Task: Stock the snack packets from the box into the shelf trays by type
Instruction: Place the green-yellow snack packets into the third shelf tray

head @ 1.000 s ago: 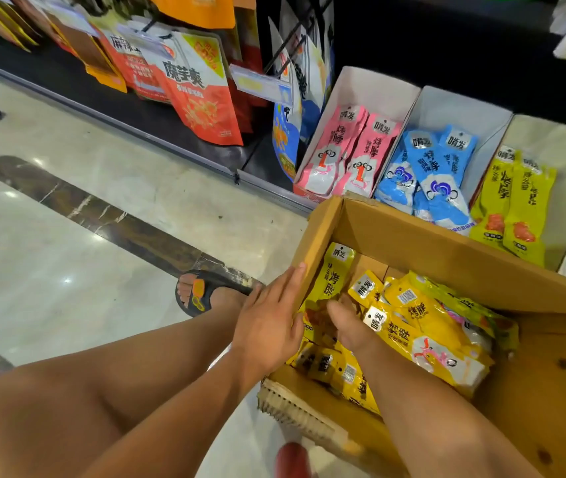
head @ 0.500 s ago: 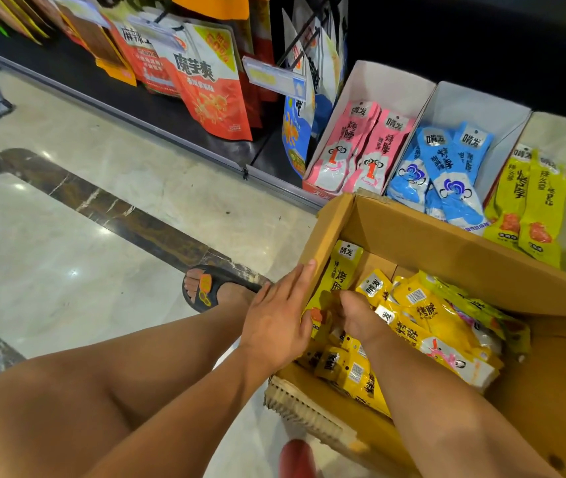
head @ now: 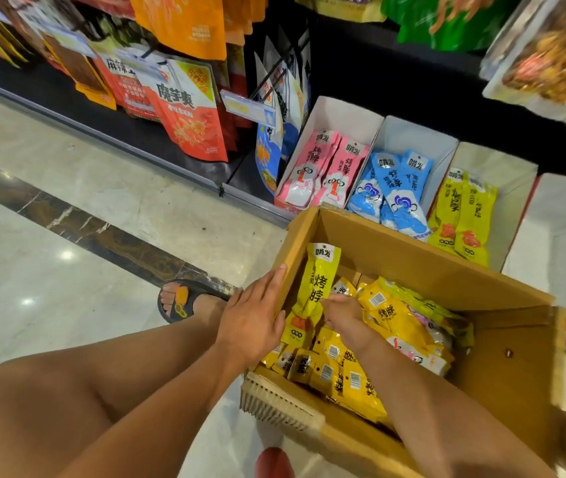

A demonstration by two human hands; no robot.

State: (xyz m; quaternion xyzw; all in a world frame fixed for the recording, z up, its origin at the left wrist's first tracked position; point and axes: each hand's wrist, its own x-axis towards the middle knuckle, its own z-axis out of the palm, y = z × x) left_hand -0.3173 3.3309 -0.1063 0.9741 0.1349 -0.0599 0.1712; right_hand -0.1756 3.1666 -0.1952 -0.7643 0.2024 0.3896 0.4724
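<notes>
Since a second ago my right hand (head: 342, 317) has raised one yellow packet (head: 312, 291) so it stands taller against the box's left wall. From the head view, the fingers curl under and pinch that packet near its middle (fingertips hidden, so I cannot tell exactly how). My left hand (head: 252, 320) lies flat on the left wall of the box (head: 430, 267), fingers together and extended, thumb just inside the rim. More yellow packets (head: 392, 317) fill the box bottom. Behind the box sit the trays: pink packets (head: 323, 169) in the left one, blue packets (head: 395, 188) beside them, and green-yellow packets (head: 461, 215) in the third. A sandal (head: 185, 300) rests on the floor.
</notes>
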